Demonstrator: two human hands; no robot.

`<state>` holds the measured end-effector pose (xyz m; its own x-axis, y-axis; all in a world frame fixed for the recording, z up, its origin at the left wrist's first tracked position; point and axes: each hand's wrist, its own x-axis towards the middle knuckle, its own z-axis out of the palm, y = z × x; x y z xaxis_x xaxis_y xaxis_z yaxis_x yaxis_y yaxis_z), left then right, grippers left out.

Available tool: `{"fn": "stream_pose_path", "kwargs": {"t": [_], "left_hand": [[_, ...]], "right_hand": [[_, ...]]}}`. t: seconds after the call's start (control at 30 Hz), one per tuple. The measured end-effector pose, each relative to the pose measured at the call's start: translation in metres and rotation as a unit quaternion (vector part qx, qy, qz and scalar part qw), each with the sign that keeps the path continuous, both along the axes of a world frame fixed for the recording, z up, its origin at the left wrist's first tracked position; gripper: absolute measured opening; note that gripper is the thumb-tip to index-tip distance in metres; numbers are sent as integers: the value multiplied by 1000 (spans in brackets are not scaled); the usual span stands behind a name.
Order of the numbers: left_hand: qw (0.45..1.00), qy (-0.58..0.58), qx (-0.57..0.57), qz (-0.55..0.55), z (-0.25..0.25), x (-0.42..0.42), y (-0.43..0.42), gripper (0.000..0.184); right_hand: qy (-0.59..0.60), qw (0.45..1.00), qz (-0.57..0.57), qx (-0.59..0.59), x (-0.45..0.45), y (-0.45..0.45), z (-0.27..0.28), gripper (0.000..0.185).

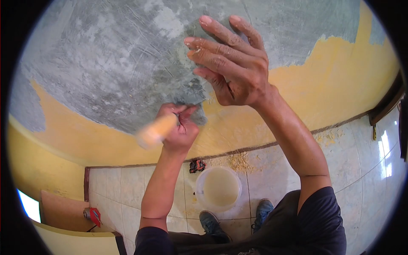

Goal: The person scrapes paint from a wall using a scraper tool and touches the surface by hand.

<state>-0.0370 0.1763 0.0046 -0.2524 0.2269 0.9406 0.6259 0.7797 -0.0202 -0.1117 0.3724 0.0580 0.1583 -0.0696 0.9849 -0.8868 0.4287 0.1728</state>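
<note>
My left hand [178,129] is closed around a scraper [158,131], whose tan handle is blurred and points down and to the left. Its blade end meets the wall near the border of bare grey plaster [119,72] and yellow paint [318,85]; fingers partly hide the blade. Higher up and to the right, my right hand [240,63] is open in front of the wall, fingers apart and dusty, with nothing in it. Whether its fingertips touch the plaster, I cannot tell.
On the tiled floor [272,180], a white bucket [198,187] of cloudy liquid stands by my shoes. Paint flakes [241,162] lie along the wall's foot, next to a small red-and-black object [197,165]. A red item [95,216] lies at lower left; dark wooden furniture [387,97] is at right.
</note>
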Motion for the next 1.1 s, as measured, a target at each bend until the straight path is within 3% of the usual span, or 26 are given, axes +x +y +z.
{"fn": "stream_pose_path", "kwargs": {"t": [0.13,0.23,0.27,0.3,0.37,0.43,0.5,0.53,0.67,0.8,0.9,0.93,1.0,1.03,1.1], "left_hand": [[994,18,98,-44,0,-6,-3,24],[999,25,-5,-25,3,-5,-4,20],[996,50,67,-34,2,-8,-4,19],[996,49,67,-33,0,-5,-5,19],[999,-35,-14,22,-2,5,1,19],[999,-13,-25,19,2,2,7,19],[989,30,137,-44,-7,-4,8,18],[996,-74,45,30,-9,7,5,23],[997,49,63,-8,-9,-6,-4,23],[999,-35,9,7,-12,2,-3,24],[975,-9,211,-72,-14,-3,1,23],[975,-14,210,-71,-17,-1,-3,23],[1000,-25,0,10,-19,0,-9,21],[1000,-24,1,9,-22,-2,-8,21],[983,5,172,-70,-17,-3,2,20]], "right_hand": [[3,1000,-8,8,-2,2,3,13],[3,1000,-9,4,-1,2,3,13],[4,1000,-6,6,-2,1,4,13],[5,1000,-4,5,-4,1,4,13],[2,1000,-5,3,-2,1,2,13],[4,1000,-1,0,-1,1,2,13],[2,1000,0,3,-2,2,3,14],[0,1000,-2,4,-1,2,3,14],[3,1000,0,2,-3,1,1,15],[4,1000,6,1,-2,2,0,15],[8,1000,8,2,-5,1,1,15],[7,1000,7,2,-5,1,-1,14],[8,1000,5,4,-3,2,-1,14],[6,1000,5,6,-2,2,-1,14],[7,1000,7,4,-5,1,1,14]]}}
